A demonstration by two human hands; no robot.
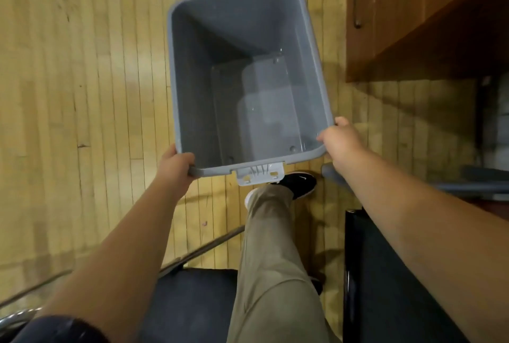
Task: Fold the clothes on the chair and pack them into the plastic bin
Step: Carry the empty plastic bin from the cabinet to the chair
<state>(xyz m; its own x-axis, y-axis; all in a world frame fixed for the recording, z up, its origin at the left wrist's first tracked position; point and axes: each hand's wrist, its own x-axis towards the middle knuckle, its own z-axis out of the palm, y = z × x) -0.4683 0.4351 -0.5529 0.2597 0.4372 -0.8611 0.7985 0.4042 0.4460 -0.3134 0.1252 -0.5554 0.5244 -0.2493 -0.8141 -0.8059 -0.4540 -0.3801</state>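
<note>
Two hands on the plastic bin (174, 73) here, one at each near corner. My left hand (176, 162) has the near-left corner: thumb lying on top of the rim, the rest of the fingers wrapped under the lip where I can't see them. My right hand (340, 140) grips the near-right corner the same sort of way, thumb hooked over the rim toward the inside and knuckles pressed along the outer edge. So both hands are closed round the rim, arms stretched out in front of me.

The bin is grey, long side running away from me, and I'm looking straight down into it at its shiny bare bottom. The pale latch (260, 174) on the near short side sits right between my hands. Can't honestly tell from this angle if the bin is resting on the wood floor (82, 81) or hanging just above it.

My black shoe (301, 184) pokes out just below the latch, with my khaki trouser leg (272, 260) running back toward me. A dark chair seat (385, 274) is under my right forearm and another dark seat (192, 301) is low in the middle. A wooden cabinet (413, 12) with drawer handles fills the top right, close beside the bin's far-right corner. There's a rounded grey edge (327, 170) just under my right wrist; no idea what it is.
</note>
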